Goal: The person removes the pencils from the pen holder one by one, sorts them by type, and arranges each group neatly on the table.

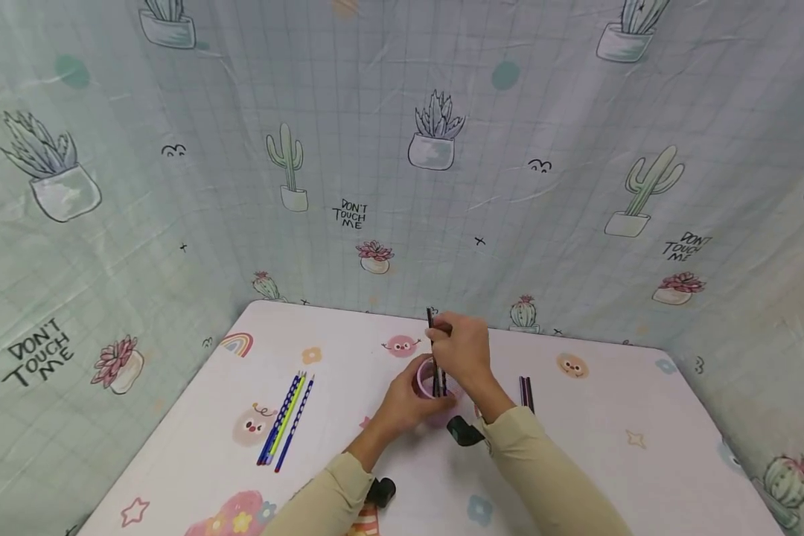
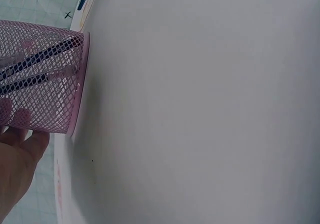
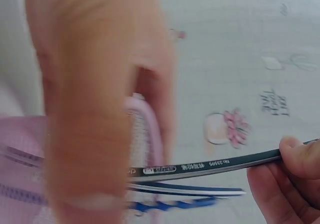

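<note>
My left hand [image 1: 407, 402] grips a pink mesh pencil cup [image 1: 420, 381] around its side, fingers against the mesh in the left wrist view. Dark pencils [image 2: 35, 59] show through the cup's wall. My right hand [image 1: 465, 351], above the cup, pinches a long dark pencil [image 3: 225, 164] near its upper end; white lettering runs along its barrel. The pencil's lower part goes down into the cup. Beside it, a blue pencil [image 3: 185, 204] with a wavy outline sticks out past the rim. The left thumb and hand hide much of the cup in the right wrist view.
On the left of the white printed tabletop [image 1: 194, 461] lie several blue patterned pencils [image 1: 295, 424] and a yellow-green pencil [image 1: 286, 417]. Dark pencils [image 1: 525, 391] lie right of the cup, partly behind the right sleeve [image 1: 543, 454]. A patterned curtain [image 1: 375, 149] stands behind.
</note>
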`<state>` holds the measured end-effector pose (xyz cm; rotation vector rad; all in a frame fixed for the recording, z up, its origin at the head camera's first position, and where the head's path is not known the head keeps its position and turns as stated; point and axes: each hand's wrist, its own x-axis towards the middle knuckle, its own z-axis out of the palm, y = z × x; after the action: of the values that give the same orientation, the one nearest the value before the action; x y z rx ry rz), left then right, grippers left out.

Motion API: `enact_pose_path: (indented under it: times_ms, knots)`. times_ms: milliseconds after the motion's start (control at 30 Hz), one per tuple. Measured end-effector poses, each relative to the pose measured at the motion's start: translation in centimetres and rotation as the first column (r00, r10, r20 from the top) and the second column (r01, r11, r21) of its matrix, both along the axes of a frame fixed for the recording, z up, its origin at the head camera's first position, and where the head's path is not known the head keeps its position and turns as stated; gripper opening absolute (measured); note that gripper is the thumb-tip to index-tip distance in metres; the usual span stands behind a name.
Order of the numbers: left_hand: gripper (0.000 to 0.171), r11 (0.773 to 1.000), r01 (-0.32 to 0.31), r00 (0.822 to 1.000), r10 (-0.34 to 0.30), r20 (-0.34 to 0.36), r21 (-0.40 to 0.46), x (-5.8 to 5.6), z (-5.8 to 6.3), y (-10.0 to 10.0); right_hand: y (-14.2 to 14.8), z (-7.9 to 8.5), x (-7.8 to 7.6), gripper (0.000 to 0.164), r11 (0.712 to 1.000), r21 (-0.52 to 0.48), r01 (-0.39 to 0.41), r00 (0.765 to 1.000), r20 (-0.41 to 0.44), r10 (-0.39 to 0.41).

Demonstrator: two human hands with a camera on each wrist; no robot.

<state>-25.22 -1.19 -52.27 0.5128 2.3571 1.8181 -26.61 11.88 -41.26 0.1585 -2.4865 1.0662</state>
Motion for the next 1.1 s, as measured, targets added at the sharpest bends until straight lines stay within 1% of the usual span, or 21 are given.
enact_pose_path:
  times_ms: [100, 167, 300, 400, 533, 633, 700, 833, 967, 1100]
  knots:
    - [0.074, 1.000, -0.006, 1.000, 0.006, 0.019, 0.011, 0.1, 0.0, 0.0, 0.7, 1.1, -0.2, 0.014, 0.997, -0.080, -0.001, 1.000, -0.013, 0.000]
    - [0.074, 1.000, -0.015, 0.999, 0.015, 0.037, 0.011, 0.1, 0.0, 0.1, 1.2, 2.0, -0.3, 0.015, 0.990, -0.141, 0.006, 1.000, -0.004, -0.007]
    - [0.076, 1.000, -0.031, 0.997, 0.031, 0.068, -0.001, 0.3, -0.1, 0.3, 2.5, 3.8, -0.7, 0.018, 0.975, -0.222, 0.021, 1.000, -0.012, -0.024]
    - [0.077, 0.999, -0.034, 0.997, 0.034, 0.070, -0.009, 0.3, -0.1, 0.3, 3.5, 5.0, -0.8, 0.020, 0.967, -0.254, 0.025, 1.000, -0.006, -0.027]
    - [0.075, 1.000, -0.023, 0.999, 0.023, 0.049, -0.005, 0.2, -0.2, 0.2, 5.0, 6.5, -1.0, 0.021, 0.950, -0.309, 0.032, 0.999, 0.026, -0.025]
    - [0.074, 1.000, -0.020, 0.999, 0.020, 0.048, 0.002, 0.2, -0.2, 0.2, 6.3, 7.4, -1.0, 0.021, 0.945, -0.324, 0.049, 0.998, 0.043, -0.038]
    - [0.074, 1.000, -0.021, 0.998, 0.021, 0.055, 0.001, 0.1, -0.2, 0.1, 7.3, 7.9, -1.0, 0.022, 0.945, -0.320, 0.065, 0.997, 0.061, -0.048]
    - [0.073, 1.000, -0.025, 0.999, 0.024, 0.045, 0.009, 0.2, -0.1, 0.0, 9.2, 8.4, -0.7, 0.024, 0.953, -0.287, 0.100, 0.992, 0.109, -0.071]
    - [0.074, 1.000, -0.021, 0.999, 0.021, 0.043, 0.009, 0.1, 0.0, 0.0, 11.0, 8.3, -0.7, 0.027, 0.966, -0.225, 0.128, 0.983, 0.160, -0.093]
    - [0.073, 1.000, -0.020, 0.999, 0.019, 0.048, 0.017, 0.0, 0.1, 0.1, 12.5, 7.7, -1.1, 0.027, 0.978, -0.138, 0.156, 0.968, 0.221, -0.123]
